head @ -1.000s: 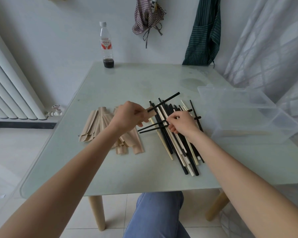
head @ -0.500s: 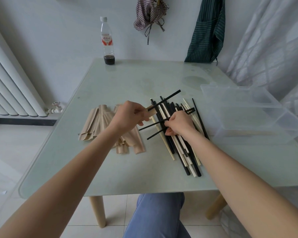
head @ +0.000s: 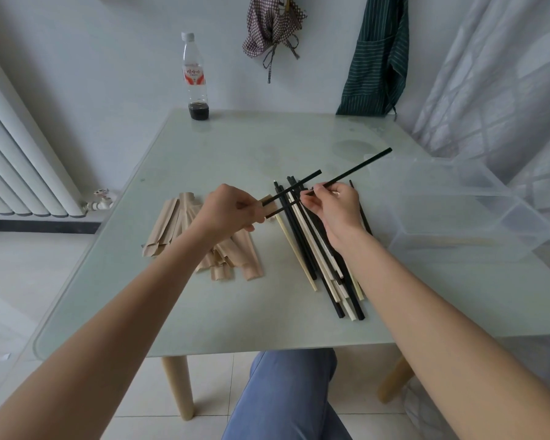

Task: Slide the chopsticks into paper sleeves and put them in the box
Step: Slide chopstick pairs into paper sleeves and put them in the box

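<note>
Head view: left hand (head: 227, 211) pinching brown paper sleeve (head: 268, 201), one black chopstick (head: 294, 187) entering. Right hand (head: 332, 211) pinching second black plastic chopstick (head: 356, 166); next, aiming tip into sleeve mouth.

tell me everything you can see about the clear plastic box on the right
The clear plastic box is a see-through, colourless, rectangular tub with thin walls and a rounded rim, open at the top with no lid in view. It stands upright on the right side of the pale glass table, beside the pile of loose chopsticks. One pale stick-like piece, perhaps a sleeved chopstick, lies along its near side, apparently inside. Neither hand touches it; the picture's right edge cuts off its far side.
</note>
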The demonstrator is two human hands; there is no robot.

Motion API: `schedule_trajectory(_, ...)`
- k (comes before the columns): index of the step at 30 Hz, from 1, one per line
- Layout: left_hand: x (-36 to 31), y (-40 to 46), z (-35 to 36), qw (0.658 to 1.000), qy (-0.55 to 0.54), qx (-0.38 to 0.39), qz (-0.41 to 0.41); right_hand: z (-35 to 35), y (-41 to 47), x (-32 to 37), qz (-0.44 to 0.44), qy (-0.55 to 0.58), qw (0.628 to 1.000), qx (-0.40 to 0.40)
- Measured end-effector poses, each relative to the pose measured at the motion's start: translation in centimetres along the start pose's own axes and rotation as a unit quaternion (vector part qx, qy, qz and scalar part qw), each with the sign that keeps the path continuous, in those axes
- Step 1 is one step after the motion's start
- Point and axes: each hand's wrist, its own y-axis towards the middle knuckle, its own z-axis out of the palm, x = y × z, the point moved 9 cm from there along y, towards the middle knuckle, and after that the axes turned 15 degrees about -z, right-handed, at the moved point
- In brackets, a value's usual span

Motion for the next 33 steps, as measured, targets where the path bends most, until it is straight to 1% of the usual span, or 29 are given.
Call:
schedule_trajectory(6,-0.3,-0.1,-0.4,1.000,-0.004,-0.004,0.001,-0.5,0.0,0.9,-0.008,0.023,1.000,-0.019)
schedule_trajectory(10,-0.9,-0.6,0.5,1.000,-0.008,0.020,0.007,-0.4,0.0,1.1,-0.010,0.033,0.999,-0.023)
schedule_trajectory(15,-1.1,-1.0,0.4,0.998,-0.049,0.032,0.009,-0.5,-0.1,1.0,-0.002,0.040,0.999,-0.018)
schedule_trajectory(22,-1.2,-1.1,0.2,0.998,-0.056,0.038,0.007,-0.7,0.1,1.6,-0.011,0.061,0.998,-0.018)
schedule_trajectory(27,-1.8,-1.1,0.5,0.998,-0.045,0.035,0.022,0.2,-0.6,0.8,0.008,0.037,0.999,0.020)
schedule_trajectory(33,-2.0,-1.3,0.2,0.998,-0.047,0.027,0.025,-0.5,-1.2,1.2,0.014,-0.007,0.998,0.064)
